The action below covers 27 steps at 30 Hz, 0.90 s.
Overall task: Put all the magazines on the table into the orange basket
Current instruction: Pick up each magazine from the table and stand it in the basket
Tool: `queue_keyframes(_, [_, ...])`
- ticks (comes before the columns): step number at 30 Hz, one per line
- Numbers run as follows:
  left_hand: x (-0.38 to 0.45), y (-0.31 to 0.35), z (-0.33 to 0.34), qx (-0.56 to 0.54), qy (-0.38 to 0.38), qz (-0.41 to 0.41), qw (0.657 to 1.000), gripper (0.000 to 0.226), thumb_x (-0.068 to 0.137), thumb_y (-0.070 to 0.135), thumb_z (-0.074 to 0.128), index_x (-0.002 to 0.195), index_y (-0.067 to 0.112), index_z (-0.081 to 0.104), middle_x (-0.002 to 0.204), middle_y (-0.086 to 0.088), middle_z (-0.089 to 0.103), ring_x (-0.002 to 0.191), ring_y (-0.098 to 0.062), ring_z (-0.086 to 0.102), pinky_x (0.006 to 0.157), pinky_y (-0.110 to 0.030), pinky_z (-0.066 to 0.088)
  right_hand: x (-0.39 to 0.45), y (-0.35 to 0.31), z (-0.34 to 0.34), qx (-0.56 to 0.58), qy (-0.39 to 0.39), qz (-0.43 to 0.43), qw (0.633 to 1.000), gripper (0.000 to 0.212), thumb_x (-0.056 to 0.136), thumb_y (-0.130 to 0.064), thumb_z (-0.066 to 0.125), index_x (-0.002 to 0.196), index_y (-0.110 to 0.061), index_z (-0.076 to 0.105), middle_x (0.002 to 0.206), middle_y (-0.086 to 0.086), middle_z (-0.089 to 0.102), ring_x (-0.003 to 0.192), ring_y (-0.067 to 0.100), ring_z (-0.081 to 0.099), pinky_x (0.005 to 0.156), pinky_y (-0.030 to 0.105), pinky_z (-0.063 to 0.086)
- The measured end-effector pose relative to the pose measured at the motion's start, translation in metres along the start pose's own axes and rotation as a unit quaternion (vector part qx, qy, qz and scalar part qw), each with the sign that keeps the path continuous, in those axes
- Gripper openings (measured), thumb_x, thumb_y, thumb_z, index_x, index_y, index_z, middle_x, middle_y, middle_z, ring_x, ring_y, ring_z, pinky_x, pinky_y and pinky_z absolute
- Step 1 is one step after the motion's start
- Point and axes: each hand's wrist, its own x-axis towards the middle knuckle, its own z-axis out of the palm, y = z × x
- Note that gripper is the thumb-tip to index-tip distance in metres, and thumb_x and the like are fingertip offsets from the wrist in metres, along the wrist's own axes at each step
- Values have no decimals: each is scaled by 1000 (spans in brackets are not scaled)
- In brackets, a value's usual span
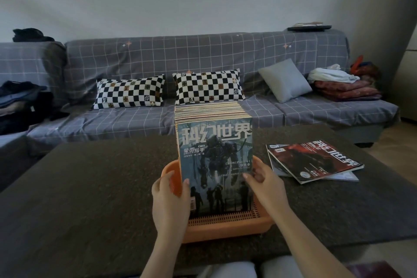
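Magazines (pixel 214 160) stand upright, packed in orange basket (pixel 225 228) at table centre. Left hand (pixel 170 196) and right hand (pixel 264 181) grip front copy's edges, seating it. Next: fetch loose pile (pixel 316 162) at 2 o'clock.

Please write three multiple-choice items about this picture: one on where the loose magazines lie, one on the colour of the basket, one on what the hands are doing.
1. Where do the loose magazines lie?
A. On the sofa
B. On the table, right of the basket
C. On the floor

2. What colour is the basket?
A. Orange
B. Green
C. White

3. What are the hands doing?
A. Resting in the lap
B. Lifting a pillow
C. Touching the front magazine in the basket

Answers:
1 B: they rest on the dark table.
2 A: its rim is orange.
3 C: the left hand and right hand flank the front magazine.
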Motion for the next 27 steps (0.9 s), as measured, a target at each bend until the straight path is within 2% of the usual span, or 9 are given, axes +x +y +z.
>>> queue_keyframes(2, [-10,3,1,-36,23,20,999,38,88,36,63,122,21,54,128,-2,50,91,-12,57,67,-30,52,-8,-2,-7,20,23,-7,1000,54,82,-26,69,131,-31,48,98,-28,60,79,-24,53,64,-3,42])
queue_keyframes(5, [-23,14,8,-118,-28,68,990,26,89,29,64,112,24,55,112,2,60,95,-11,61,76,-39,59,-20,-2,-21,28,56,-17,998,41,83,-25,68,122,-26,57,86,-31,56,79,-22,55,60,-4,40])
queue_keyframes(9, [-40,40,27,-153,-136,115,972,16,89,31,62,104,33,57,105,10,61,91,-3,62,77,-30,58,-32,5,-45,38,82,-12,996,33,84,-28,66,116,-27,60,87,-23,60,84,-8,58,63,8,40])
queue_keyframes(13, [-50,71,65,-133,-213,136,958,13,91,32,61,101,39,56,101,12,61,86,3,59,62,-7,47,-35,23,-76,50,116,3,992,30,87,-27,62,117,-26,60,92,-19,61,88,-2,58,69,14,40])
queue_keyframes(16, [-54,98,102,-117,-255,136,950,14,93,32,59,104,38,54,96,18,59,86,3,59,57,-4,44,-29,39,-101,58,153,26,986,28,88,-28,60,116,-24,62,99,-11,62,89,1,55,69,15,39])
queue_keyframes(20, [-53,128,160,-73,-295,167,938,16,93,30,58,107,37,55,98,14,61,82,0,60,54,-10,45,-15,67,-129,56,192,73,977,29,89,-27,59,117,-20,62,103,-7,62,88,3,54,65,15,37])
queue_keyframes(22, [-48,137,192,-36,-322,187,928,22,94,31,57,116,32,55,110,8,60,87,-2,59,61,-12,45,-6,84,-139,63,196,105,973,29,89,-25,59,118,-21,61,105,-3,64,86,3,55,62,15,38])
queue_keyframes(24, [-42,143,224,8,-342,197,919,31,94,31,56,124,27,53,123,3,57,100,-5,57,77,-16,47,3,100,-144,69,199,136,968,28,89,-25,59,117,-23,60,100,-4,64,83,1,55,61,16,40])
queue_keyframes(27, [-32,148,265,75,-358,189,911,41,94,31,55,134,21,49,136,-3,50,118,-16,55,97,-33,50,20,122,-143,46,194,173,965,29,88,-28,60,117,-25,60,87,-13,60,79,0,55,60,18,42])
